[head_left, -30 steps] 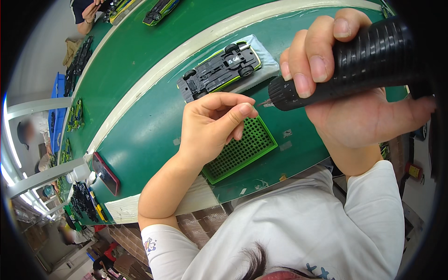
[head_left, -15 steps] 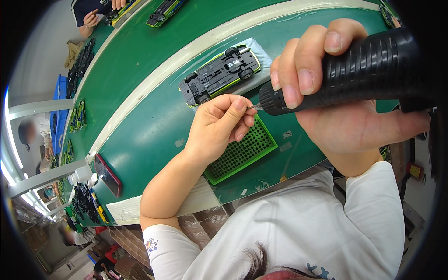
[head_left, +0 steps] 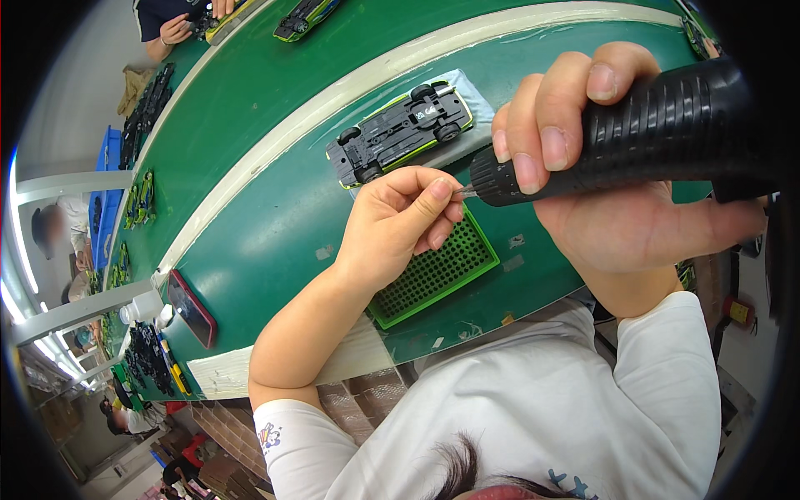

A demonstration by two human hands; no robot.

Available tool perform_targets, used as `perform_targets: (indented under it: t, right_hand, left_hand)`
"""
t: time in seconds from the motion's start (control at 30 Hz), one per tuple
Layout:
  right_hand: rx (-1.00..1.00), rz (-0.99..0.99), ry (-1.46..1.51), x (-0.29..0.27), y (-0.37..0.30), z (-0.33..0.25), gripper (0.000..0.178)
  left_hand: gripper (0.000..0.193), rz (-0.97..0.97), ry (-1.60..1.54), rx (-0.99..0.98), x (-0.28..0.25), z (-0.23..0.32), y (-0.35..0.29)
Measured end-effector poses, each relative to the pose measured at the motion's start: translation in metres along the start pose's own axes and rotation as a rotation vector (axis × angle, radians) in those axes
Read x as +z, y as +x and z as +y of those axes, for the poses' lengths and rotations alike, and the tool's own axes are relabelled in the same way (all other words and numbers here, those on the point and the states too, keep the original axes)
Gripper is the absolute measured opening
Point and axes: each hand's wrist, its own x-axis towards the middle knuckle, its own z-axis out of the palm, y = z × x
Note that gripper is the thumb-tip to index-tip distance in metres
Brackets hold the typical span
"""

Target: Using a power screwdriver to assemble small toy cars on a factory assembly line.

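My right hand point(head_left: 583, 158) wraps round a black electric screwdriver point(head_left: 658, 125), held raised over the table with its bit pointing left. At the end of the thin metal bit point(head_left: 467, 191), the thumb and fingers of my left hand point(head_left: 398, 218) are pinched together. Whatever is between those fingertips is too small or hidden to make out. Beyond my hands a toy car point(head_left: 400, 133) lies upside down, its black underside and wheels facing up and yellow-green edges showing. Below my left hand is a green tray point(head_left: 437, 279) full of small round holes, partly covered by the hand.
Light blue cloth or sheet point(head_left: 468, 96) lies under the car. A red-edged phone-like slab point(head_left: 192, 308) and a yellow cutter point(head_left: 177, 377) lie to the left. A blue bin point(head_left: 106, 200) and dark parts stand farther left. Another person's hand point(head_left: 175, 31) works at the far left.
The car and tray sit slightly farther right in the picture, as if the view shifted. My hands keep nearly the same pose at the bit.
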Motion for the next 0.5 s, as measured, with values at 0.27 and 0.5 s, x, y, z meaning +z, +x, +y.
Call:
perform_targets:
  t: [0.27,0.5]
  right_hand:
    - [-0.024,-0.171,0.018,-0.026,0.005,0.001,0.104]
    - [-0.093,-0.190,-0.049,-0.004,0.028,0.006,0.103]
  left_hand:
    - [0.033,-0.057,-0.014,-0.031,0.003,0.001,0.004]
    - [0.036,0.160,0.150,0.145,-0.009,0.040,-0.013]
